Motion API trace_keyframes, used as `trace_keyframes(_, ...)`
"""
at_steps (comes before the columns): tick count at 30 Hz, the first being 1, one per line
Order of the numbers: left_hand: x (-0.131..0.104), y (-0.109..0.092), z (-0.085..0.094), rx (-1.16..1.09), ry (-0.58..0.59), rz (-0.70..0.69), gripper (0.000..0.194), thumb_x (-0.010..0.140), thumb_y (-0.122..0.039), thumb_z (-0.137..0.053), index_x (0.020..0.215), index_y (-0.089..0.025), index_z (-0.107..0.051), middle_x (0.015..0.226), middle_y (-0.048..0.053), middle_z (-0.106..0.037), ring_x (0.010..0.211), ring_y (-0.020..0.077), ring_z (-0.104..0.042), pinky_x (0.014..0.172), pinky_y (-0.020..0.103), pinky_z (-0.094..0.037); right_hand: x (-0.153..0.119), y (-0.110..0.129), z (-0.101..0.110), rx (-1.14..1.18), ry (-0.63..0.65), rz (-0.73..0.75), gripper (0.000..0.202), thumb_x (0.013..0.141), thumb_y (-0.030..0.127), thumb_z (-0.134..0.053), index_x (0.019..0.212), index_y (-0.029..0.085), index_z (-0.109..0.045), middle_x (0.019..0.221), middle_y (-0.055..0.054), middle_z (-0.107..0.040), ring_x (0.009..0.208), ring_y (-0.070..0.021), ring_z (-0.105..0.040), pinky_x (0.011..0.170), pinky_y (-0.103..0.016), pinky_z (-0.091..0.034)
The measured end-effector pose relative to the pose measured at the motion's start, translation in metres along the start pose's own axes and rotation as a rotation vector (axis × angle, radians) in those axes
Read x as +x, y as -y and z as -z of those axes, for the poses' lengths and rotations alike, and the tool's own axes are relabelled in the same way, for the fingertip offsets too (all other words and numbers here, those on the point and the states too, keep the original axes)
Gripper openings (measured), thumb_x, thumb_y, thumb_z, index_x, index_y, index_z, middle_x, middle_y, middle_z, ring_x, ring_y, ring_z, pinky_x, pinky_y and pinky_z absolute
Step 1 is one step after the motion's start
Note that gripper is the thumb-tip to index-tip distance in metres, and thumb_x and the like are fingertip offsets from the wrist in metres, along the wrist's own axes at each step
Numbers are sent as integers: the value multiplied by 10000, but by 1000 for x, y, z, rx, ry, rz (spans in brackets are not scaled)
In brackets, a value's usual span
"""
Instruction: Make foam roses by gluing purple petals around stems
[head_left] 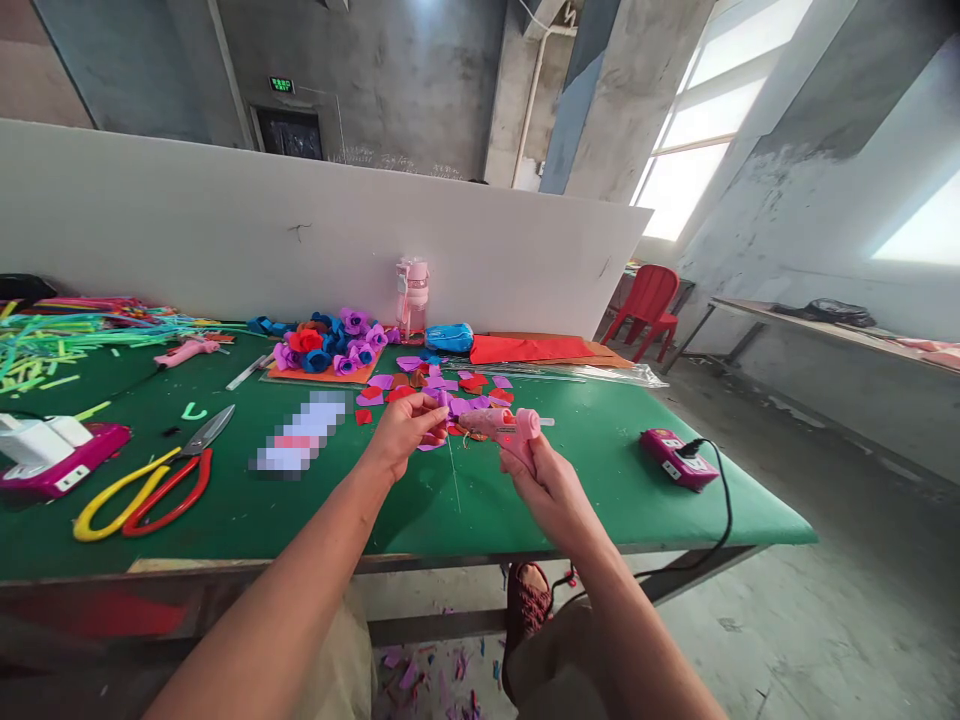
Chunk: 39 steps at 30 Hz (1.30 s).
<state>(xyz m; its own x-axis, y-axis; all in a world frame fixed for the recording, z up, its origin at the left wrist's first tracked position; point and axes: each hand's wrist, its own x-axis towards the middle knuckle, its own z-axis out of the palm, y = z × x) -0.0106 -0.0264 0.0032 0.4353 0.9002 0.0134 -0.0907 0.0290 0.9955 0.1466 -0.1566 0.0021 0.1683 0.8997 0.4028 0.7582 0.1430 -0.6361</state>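
My right hand point(541, 482) is wrapped round the handle of a pink glue gun point(495, 424), its nozzle pointing left. My left hand point(409, 428) pinches a small purple paper piece point(443, 402) right at the nozzle tip. A thin strand hangs below that piece. Behind both hands, purple, red and brown paper petals point(380, 381) lie scattered on the green table point(592, 500). Finished-looking paper flowers point(306, 340) in purple, blue and red are heaped on an orange sheet to the left of the petals.
Scissors point(166, 480), a second pink glue gun point(187, 350) and a power strip point(71, 460) lie left. Another power strip point(677, 458) with a black cable is right. A pink bottle point(412, 298), blue bundle point(448, 338) and red paper point(525, 348) line the back by a white board.
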Motion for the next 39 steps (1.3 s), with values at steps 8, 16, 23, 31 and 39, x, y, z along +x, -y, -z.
trace_keyframes(8,1,1,1,-2,1,-3,316,606,-379,-720,729,-146,-545,592,-9,-587,527,102,-561,545,246,-471,0,-2,0,-4,11,-19,335,882,352,-382,1141,163,-482,741,-30,-613,609,-155,-518,566,-248,-396)
trace_keyframes(16,0,0,1,-1,0,-13,319,598,-385,-727,723,-146,-556,594,-4,-593,519,104,-563,543,250,-472,0,-2,0,17,9,-29,358,880,353,-384,1180,173,-461,766,-40,-629,629,-165,-539,588,-256,-413)
trace_keyframes(23,0,0,1,13,4,-15,309,613,-384,-716,723,-146,-551,595,-7,-588,524,99,-562,538,236,-468,0,0,0,18,-6,-25,378,873,352,-390,1189,158,-465,766,-44,-631,624,-163,-536,582,-257,-417)
trace_keyframes(31,1,1,1,-9,-4,-6,296,609,-360,-724,716,-142,-554,589,-9,-585,518,99,-565,521,228,-471,1,-5,-1,247,28,-129,261,855,405,-431,893,171,-539,656,-16,-579,496,-111,-472,465,-224,-368)
trace_keyframes(39,4,2,5,-212,27,96,237,605,-266,-747,714,-130,-588,611,4,-598,512,101,-584,500,221,-488,5,-6,6,746,70,-377,334,790,493,-521,843,164,-525,599,22,-522,439,-70,-368,402,-203,-320)
